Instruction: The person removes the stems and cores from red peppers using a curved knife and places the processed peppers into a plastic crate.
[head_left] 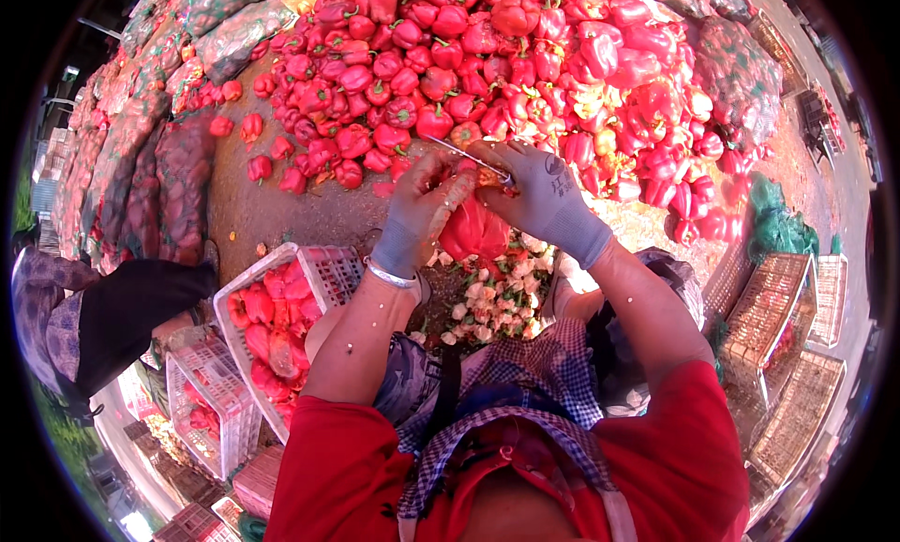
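My right hand, in a grey work glove, grips a small knife whose thin blade points up and to the left. Close beside it, my gloved left hand has its fingers curled together at the knife. A small orange-brown piece shows between the two hands. Just below them is a red bell pepper; I cannot tell whether the fingers touch it. Under the pepper, a heap of pale cut pepper cores lies on the ground between my feet.
A large pile of red bell peppers spreads ahead. By my left leg stands a white plastic crate of cut red peppers, with another crate behind it. Filled mesh sacks line the left; a person is nearby. Crates stand right.
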A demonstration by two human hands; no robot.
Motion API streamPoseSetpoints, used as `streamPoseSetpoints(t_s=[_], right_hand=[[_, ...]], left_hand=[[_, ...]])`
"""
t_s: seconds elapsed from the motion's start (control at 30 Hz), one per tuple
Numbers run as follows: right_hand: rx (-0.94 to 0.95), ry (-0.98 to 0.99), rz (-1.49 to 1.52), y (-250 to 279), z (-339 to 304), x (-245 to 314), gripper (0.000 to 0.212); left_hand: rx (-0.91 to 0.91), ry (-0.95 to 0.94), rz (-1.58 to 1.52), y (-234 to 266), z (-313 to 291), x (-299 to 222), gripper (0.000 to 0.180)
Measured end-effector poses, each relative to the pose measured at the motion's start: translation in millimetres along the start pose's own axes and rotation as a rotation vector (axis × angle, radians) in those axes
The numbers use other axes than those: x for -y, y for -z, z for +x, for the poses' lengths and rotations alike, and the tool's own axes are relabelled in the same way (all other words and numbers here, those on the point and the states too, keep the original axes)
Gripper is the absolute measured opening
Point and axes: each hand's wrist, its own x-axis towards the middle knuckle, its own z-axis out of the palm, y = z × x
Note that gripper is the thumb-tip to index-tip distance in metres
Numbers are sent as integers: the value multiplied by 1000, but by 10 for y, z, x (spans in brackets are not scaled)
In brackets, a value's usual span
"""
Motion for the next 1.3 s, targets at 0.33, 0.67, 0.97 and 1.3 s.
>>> streamPoseSetpoints(t_s=[0.33, 0.67, 0.97, 1.3], right_hand=[[8, -338, 354, 60, 43, -130, 36], [-57, -400, 93, 277, 16, -370, 42], [-35, -453, 589, 142, -21, 14, 36], [-112, -181, 115, 67, -26, 3, 25]], left_hand=[[75, 0, 133, 5, 7, -73, 30], [-64, 24, -34, 96, -23, -167, 26], [-3, -178, 465, 48, 45, -71, 36], [40, -202, 633, -126, 51, -3, 47]])
